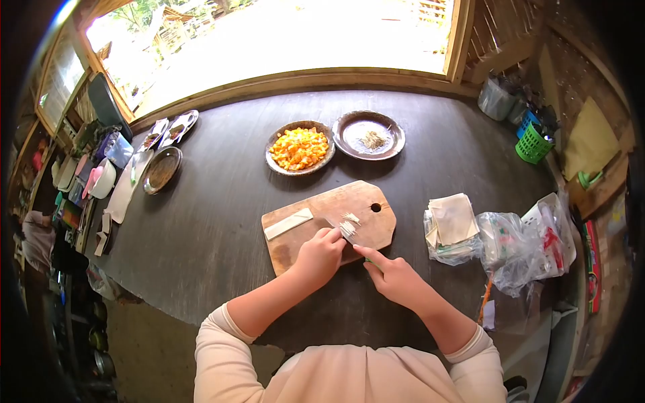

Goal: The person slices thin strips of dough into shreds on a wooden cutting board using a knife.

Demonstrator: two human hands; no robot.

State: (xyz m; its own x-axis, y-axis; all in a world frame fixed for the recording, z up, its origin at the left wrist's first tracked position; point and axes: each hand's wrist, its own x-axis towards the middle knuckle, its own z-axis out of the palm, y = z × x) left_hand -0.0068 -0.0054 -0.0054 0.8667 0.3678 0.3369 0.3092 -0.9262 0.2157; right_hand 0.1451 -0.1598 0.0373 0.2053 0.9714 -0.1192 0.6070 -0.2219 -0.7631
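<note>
A wooden cutting board (306, 250) with a hole in one end lies on the dark table in front of me. My right hand (396, 279) grips a knife (353, 240) by its mostly covered handle, index finger stretched along the top. The blade rests at a small pile of thin white cut strips (347, 228). My left hand (319, 256) is closed, fingertips pressed down on the board beside the blade; what lies under them is hidden. A flat white folded piece (289, 224), like pastry wrapper, lies at the board's left end.
Beyond the board stand a bowl of orange diced pieces (290, 164) and a plate (344, 146) with thin pale strips. To the right lie stacked square wrapper sheets (452, 218) and plastic bags (512, 258). A brown dish (162, 170) sits left; a green basket (534, 144) stands back right.
</note>
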